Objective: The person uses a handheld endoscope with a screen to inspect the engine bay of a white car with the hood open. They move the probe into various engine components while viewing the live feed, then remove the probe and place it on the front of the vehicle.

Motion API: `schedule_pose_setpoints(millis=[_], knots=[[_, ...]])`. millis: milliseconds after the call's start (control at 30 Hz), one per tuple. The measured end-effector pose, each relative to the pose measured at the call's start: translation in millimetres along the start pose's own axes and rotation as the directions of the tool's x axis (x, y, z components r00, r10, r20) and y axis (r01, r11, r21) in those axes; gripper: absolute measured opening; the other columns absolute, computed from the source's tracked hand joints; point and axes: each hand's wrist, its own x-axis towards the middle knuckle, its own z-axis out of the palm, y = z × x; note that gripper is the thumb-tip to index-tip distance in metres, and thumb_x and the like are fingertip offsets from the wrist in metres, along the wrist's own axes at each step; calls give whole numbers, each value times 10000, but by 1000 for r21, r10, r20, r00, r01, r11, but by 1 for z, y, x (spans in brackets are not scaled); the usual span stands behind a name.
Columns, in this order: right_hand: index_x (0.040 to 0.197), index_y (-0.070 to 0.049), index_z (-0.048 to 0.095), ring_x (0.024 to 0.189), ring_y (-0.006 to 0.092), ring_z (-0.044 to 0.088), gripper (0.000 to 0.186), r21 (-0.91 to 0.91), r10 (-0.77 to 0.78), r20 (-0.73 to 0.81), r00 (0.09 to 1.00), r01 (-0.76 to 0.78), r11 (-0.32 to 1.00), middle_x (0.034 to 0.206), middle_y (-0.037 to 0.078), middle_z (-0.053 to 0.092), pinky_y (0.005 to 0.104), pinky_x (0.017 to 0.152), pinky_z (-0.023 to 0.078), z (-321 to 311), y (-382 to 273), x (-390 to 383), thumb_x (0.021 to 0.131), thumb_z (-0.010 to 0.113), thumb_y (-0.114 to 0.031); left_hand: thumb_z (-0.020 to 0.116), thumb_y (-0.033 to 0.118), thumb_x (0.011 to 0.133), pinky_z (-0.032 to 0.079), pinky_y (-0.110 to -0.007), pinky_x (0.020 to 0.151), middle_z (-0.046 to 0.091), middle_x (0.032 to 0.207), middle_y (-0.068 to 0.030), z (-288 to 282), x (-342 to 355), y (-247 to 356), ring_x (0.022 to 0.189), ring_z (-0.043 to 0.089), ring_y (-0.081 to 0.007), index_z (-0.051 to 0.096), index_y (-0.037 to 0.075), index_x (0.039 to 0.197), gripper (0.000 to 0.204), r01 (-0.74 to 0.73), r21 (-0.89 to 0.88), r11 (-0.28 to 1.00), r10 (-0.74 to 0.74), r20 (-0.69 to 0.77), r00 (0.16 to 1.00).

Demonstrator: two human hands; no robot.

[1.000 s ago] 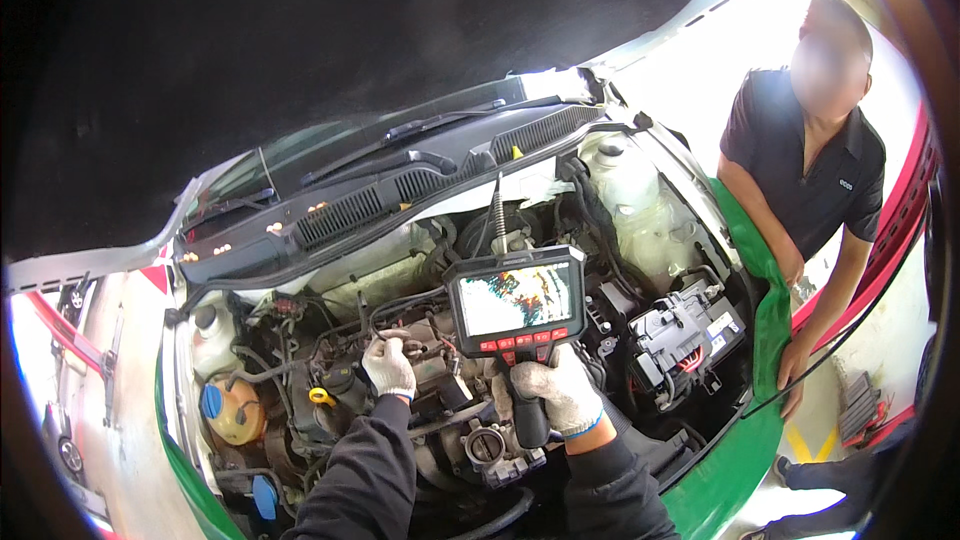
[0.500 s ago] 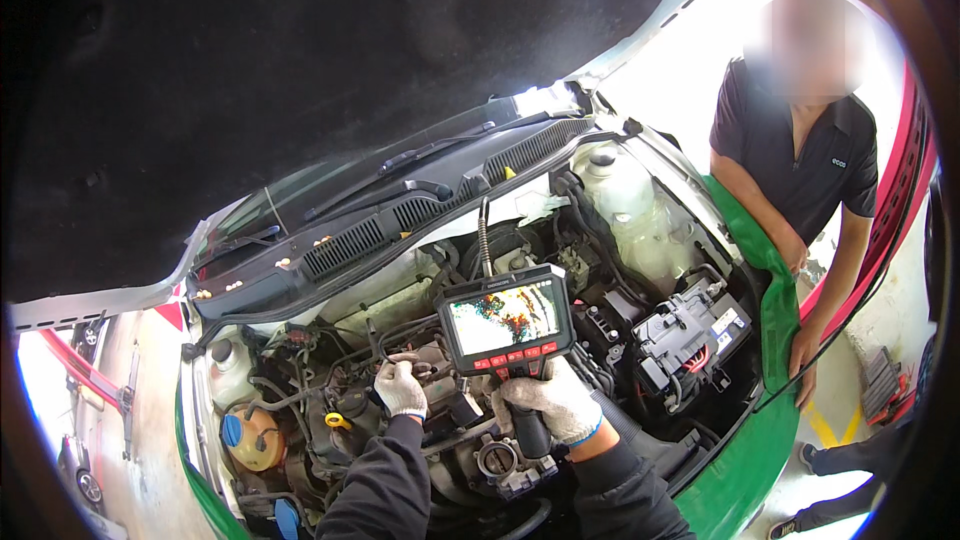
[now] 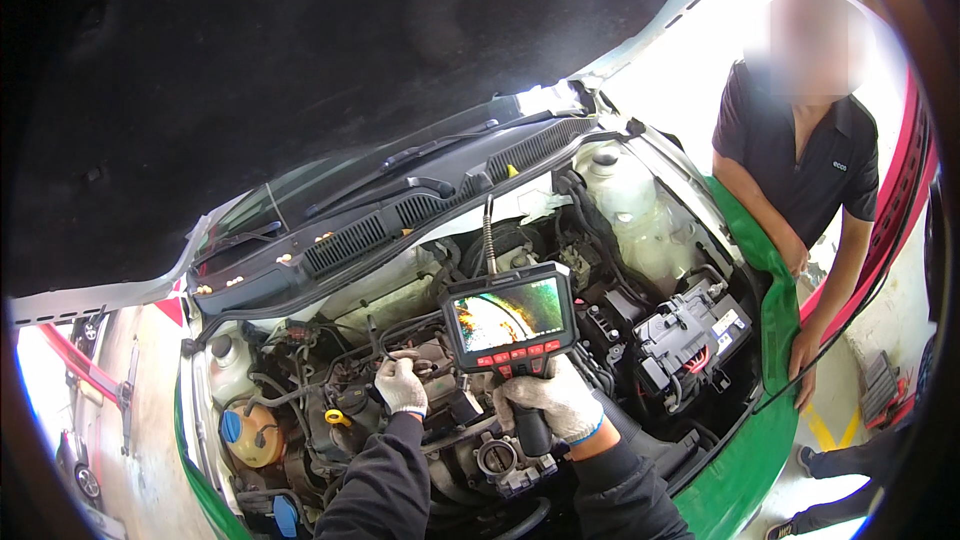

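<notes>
In my gloved right hand [image 3: 555, 402] is the handle of an inspection scope [image 3: 507, 321] with a black body, red buttons and a lit screen showing a green, bright and orange close-up with a curved edge. A coiled metal cable [image 3: 489, 235] rises from its top. My left hand [image 3: 400, 384], also gloved, has its fingers pinched low over the engine [image 3: 350, 402], left of the screen, on something small and thin that I cannot make out. A yellow dipstick loop [image 3: 338, 417] lies just left of that hand.
A raised black hood [image 3: 300, 50] spans the top. The battery [image 3: 690, 335] and coolant tank [image 3: 255, 435] flank the engine. Green fender covers [image 3: 740, 470] drape the sides. A person [image 3: 800, 150] leans at the right fender, hands on the cover. Tools [image 3: 880, 390] lie on the floor behind.
The view has shifted slightly. The scope's screen image has changed from a white and dark blotch to a green area with a bright curved edge. Both hands keep their grip.
</notes>
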Motion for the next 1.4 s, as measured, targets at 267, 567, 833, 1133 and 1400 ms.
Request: schedule_pose_setpoints(millis=[267, 567, 833, 1133, 1400], knots=[[1207, 35, 719, 721, 200, 707, 260, 7, 12, -16, 1000, -12, 1000, 946, 107, 739, 319, 674, 600, 3, -2, 0, 948, 733, 13, 545, 22, 1015, 649, -361, 641, 764, 826, -125, 0, 1, -1, 686, 784, -255, 742, -14, 968, 205, 4, 12, 1000, -4, -5, 1000], [1199, 44, 709, 703, 199, 705, 270, -2, -9, 30, 1000, 9, 1000, 941, 117, 740, 317, 650, 592, 4, -3, 0, 936, 744, -8, 555, 19, 1028, 649, -365, 648, 768, 826, -139, -2, 2, -2, 690, 783, -254, 740, -28, 983, 196, -6, 22, 1000, 5, 25, 1000], [1252, 38, 681, 712, 201, 716, 331, 18, -47, 21, 999, 47, 999, 1027, 120, 750, 327, 662, 610, 2, 2, 0, 935, 758, -13, 555, 21, 1036, 646, -362, 635, 769, 822, -146, 0, -2, 4, 680, 779, -255, 737, -26, 987, 194, 17, 21, 1000, -18, 20, 1000], [1220, 41, 700, 704, 195, 710, 298, 0, -40, 18, 999, 40, 999, 971, 114, 746, 319, 669, 604, 6, -2, 0, 929, 742, -3, 541, 14, 1029, 639, -361, 604, 767, 814, -148, 1, -2, 5, 677, 780, -259, 735, -16, 980, 202, 30, 23, 999, -31, 15, 999], [1212, 52, 704, 688, 186, 695, 292, -14, -32, -18, 999, 32, 999, 950, 115, 739, 313, 666, 595, 12, -6, -2, 923, 711, 13, 555, -7, 1027, 665, -368, 638, 763, 829, -143, -1, 1, 0, 688, 785, -255, 727, -29, 977, 180, 38, -15, 999, -38, 8, 999]])
